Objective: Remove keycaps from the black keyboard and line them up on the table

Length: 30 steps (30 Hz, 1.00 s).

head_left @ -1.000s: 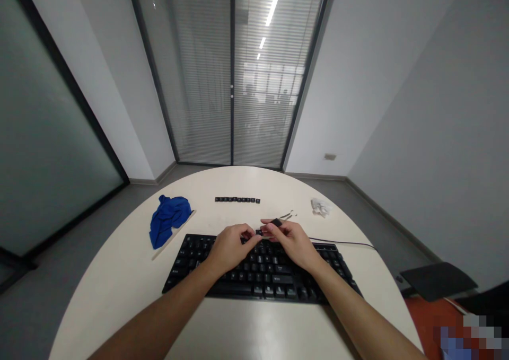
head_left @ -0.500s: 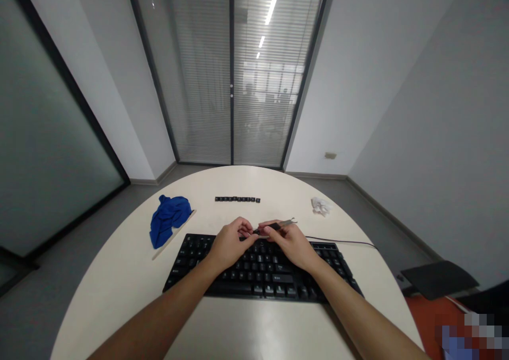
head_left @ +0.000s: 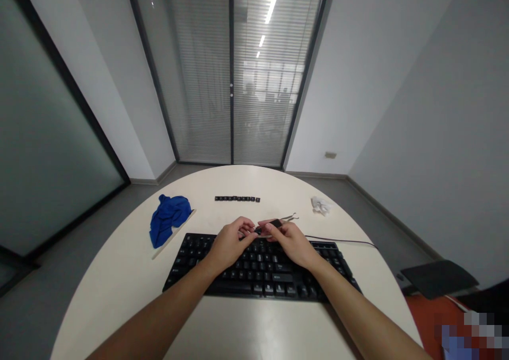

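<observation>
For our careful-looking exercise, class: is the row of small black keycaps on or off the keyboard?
Off: the row of keycaps lies on the table, beyond the keyboard and visibly apart from it.

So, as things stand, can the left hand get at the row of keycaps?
Probably yes: the row of keycaps lies beyond the left hand, with only tabletop visible between them. That hand does seem occupied, though, with a small dark piece at its fingertips.
</observation>
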Motion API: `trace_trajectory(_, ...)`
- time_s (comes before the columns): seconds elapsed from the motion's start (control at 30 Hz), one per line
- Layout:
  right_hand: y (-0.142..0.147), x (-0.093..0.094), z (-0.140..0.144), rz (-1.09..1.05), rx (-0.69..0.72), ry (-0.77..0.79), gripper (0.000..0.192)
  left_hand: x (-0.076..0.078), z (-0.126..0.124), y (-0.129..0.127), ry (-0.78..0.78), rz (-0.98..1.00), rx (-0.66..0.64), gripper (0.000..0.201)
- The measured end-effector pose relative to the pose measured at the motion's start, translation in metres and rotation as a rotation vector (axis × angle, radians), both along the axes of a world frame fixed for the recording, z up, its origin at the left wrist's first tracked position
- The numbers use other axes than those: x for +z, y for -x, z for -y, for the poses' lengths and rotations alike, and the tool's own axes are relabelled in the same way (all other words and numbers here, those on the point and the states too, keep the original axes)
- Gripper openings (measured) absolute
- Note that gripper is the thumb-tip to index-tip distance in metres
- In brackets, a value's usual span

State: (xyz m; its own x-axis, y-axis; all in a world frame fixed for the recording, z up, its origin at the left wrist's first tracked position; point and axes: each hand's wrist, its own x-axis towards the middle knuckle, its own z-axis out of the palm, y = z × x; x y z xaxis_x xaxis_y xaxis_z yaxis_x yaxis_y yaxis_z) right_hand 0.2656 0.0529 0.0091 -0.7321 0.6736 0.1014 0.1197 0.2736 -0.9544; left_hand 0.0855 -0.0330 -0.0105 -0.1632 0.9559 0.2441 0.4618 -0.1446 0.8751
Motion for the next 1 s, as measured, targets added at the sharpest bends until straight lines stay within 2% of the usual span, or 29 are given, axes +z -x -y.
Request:
trace_trajectory(0.33, 0.001, -0.007, -0.006, -0.007, -0.037, 0.086, 0.053, 0.004, 0.010, -0.006, -0.118, -0.369, 0.027, 0.017)
trace_trajectory(0.57, 0.001, -0.006, -0.004, -0.005, -0.064, 0.073, 0.055, 0.008, 0.012, -0.008, -0.089, -0.420, -0.021, 0.015)
trace_trajectory(0.83, 0.003, -0.011, -0.006, 0.002, -0.059, 0.084, 0.053, 0.014, 0.017, -0.010, -0.122, -0.539, -0.054, 0.024)
trace_trajectory(1.0, 0.003, -0.011, -0.005, 0.001, -0.073, 0.085, 0.051, 0.013, 0.017, -0.011, -0.127, -0.488, -0.023, 0.022)
